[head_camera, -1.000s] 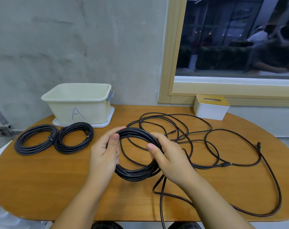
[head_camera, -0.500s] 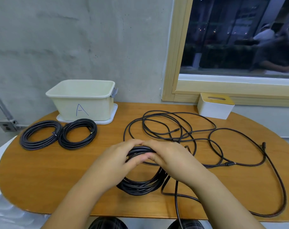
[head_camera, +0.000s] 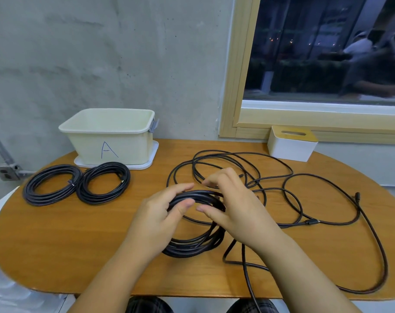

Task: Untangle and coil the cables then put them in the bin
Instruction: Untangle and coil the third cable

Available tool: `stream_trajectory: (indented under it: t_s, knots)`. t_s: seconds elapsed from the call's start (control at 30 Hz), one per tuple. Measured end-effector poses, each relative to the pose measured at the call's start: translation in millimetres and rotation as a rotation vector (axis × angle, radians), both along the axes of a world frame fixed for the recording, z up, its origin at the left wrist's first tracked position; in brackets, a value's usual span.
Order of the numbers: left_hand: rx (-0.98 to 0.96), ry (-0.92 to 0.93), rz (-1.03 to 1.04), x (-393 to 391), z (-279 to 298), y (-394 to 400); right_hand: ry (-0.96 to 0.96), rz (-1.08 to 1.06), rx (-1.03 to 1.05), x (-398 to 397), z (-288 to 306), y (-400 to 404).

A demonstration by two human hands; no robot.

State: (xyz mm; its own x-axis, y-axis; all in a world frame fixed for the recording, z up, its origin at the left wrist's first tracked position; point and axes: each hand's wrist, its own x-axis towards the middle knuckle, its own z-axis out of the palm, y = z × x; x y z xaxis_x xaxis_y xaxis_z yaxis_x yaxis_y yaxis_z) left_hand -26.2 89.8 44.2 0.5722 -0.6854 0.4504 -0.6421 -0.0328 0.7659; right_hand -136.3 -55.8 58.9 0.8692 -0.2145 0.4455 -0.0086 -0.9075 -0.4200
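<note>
Left hand [head_camera: 157, 219] gripped the top of the partly wound coil [head_camera: 193, 243]; right hand [head_camera: 236, 213] pinched a strand beside it, loose cable [head_camera: 291, 195] sprawled across the surface [head_camera: 63, 245].

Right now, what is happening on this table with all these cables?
A person is winding a black cable into a coil on the wooden table. The left hand grips the top of the coil, and the right hand works at it from the other side. The rest of the loose cable lies spread out to the right. Two finished coils lie beside the bin marked A, not inside it.
</note>
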Motion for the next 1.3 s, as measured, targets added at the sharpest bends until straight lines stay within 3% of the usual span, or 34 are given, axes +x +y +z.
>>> stream_trajectory:
  t_s: [0.3,0.43,0.6,0.83,1.1,1.2,1.3]
  knots:
    - [-0.265,0.108,0.16,-1.0,2.5,-0.8,0.084,-0.142,0.203,-3.0,-1.9,-1.9]
    - [-0.377,0.237,0.153,0.7,3.2,1.1,0.138,-0.097,0.327,0.5,-6.0,-0.6]
    - [-0.467,0.437,0.133,4.1,-1.2,0.4,0.071,0.028,0.448,-2.0,-0.3,3.3]
    - [-0.157,0.184,0.125,17.2,-17.0,6.4,0.159,-0.044,0.259,-2.0,1.9,5.7]
    - [0.308,-0.208,-0.065,8.6,-10.8,1.5,0.354,-0.058,-0.188,3.9,-4.6,8.4]
    - [0.342,-0.315,-0.074,7.4,-18.7,-1.7,0.339,-0.052,-0.219,3.5,-4.2,8.2]
    - [0.295,-0.306,-0.075,7.0,-23.8,-3.4,0.301,-0.034,-0.211,1.0,-2.8,8.0]
